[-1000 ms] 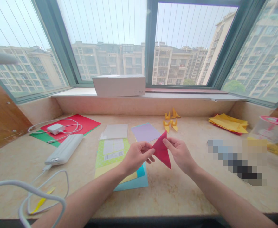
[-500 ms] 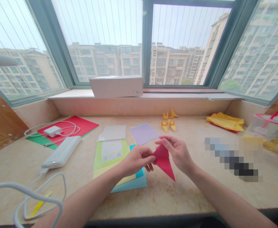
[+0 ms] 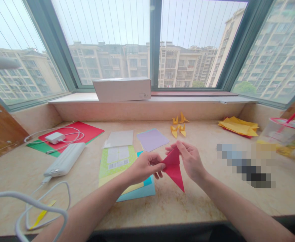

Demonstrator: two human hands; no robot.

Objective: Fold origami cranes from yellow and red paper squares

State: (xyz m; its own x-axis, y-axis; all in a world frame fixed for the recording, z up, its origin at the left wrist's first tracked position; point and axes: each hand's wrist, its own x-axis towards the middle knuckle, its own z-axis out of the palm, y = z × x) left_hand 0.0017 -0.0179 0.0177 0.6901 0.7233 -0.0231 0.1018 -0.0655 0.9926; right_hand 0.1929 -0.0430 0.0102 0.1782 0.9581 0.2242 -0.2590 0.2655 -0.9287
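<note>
A folded red sheet of origami paper (image 3: 174, 169) is held up above the table between both hands, one pointed end hanging down toward me. My left hand (image 3: 151, 164) pinches its left corner between thumb and fingers. At the upper right edge, my right hand (image 3: 189, 158) grips the paper with thumb and fingertips. Beyond the hands stand several folded yellow paper cranes (image 3: 179, 125). A purple square sheet (image 3: 152, 139) lies just behind my left hand, and a green-patterned paper packet (image 3: 117, 164) is partly covered by my left forearm.
At left lie a white power bank (image 3: 65, 159), a charger (image 3: 55, 137) with cable, and red sheets (image 3: 86, 131). Yellow paper (image 3: 238, 127) and a plastic cup (image 3: 283, 134) with a straw are at right. A white box (image 3: 122, 90) rests on the sill.
My right thumb and fingers have shifted slightly up along the red paper's top edge. The left hand keeps its pinch, and the whole view has tilted a little.
</note>
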